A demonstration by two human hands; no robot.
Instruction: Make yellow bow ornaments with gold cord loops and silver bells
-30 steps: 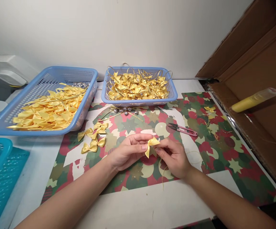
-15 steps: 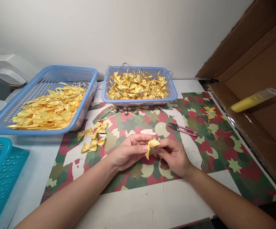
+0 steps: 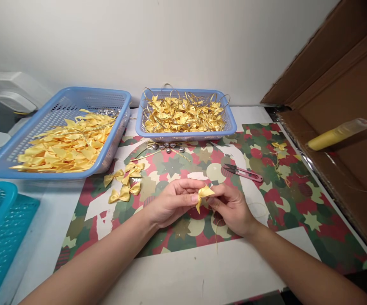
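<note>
L hand (image 3: pixel 173 203) has the shiny yellow satin ribbon bow (image 3: pixel 203 195) pinched btwn thumb and fingers, held up over the red-and-green patterned sheet (image 3: pixel 178 243) on the table. R hand (image 3: pixel 232 207) is curled in from the other side, thumb and index close together at the bow's R edge; can't tell if it grips ribbon, thread or nothing, b/c fingertips hide it.

Key relation: bow sits directly btwn both hands, right at the L fingertips and just L of the R ones, so about equally near both. One pointed tail slants up and R, twd the R index; another points down. Full long axis unclear, as the L fingers cover part.

Thin gold thread (image 3: pixel 216 239) hangs below the R hand; pink-handled snips (image 3: pixel 243 172) lie beyond it, untouched.
</note>
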